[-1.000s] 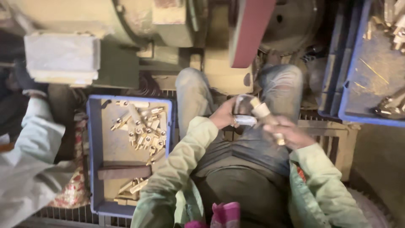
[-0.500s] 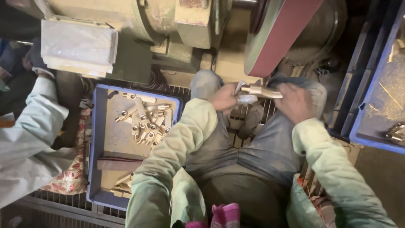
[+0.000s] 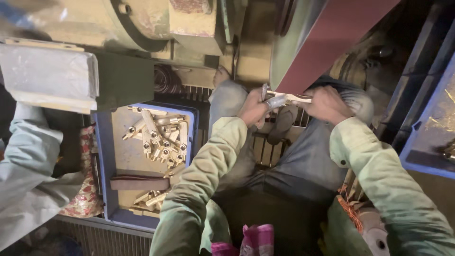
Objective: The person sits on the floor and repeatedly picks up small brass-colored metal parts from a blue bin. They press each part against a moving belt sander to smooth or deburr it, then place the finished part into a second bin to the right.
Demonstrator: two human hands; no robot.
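My left hand (image 3: 253, 111) and my right hand (image 3: 328, 103) both grip a brass fitting (image 3: 286, 99), one hand on each end. The fitting is held up against the lower edge of a reddish-brown sanding belt (image 3: 327, 38) that runs up and to the right. Both sleeves are pale green. My knees in grey trousers are below the hands.
A blue crate (image 3: 105, 156) at my left holds several brass fittings (image 3: 161, 137) and a strip of belt. Another blue tray (image 3: 429, 147) is at the right. A large green machine body (image 3: 156, 23) fills the top. Another person's pale sleeve (image 3: 23, 170) is at far left.
Both hands have lifted the brass fitting from over my lap up to the sanding belt. The view has tilted up toward the machine.
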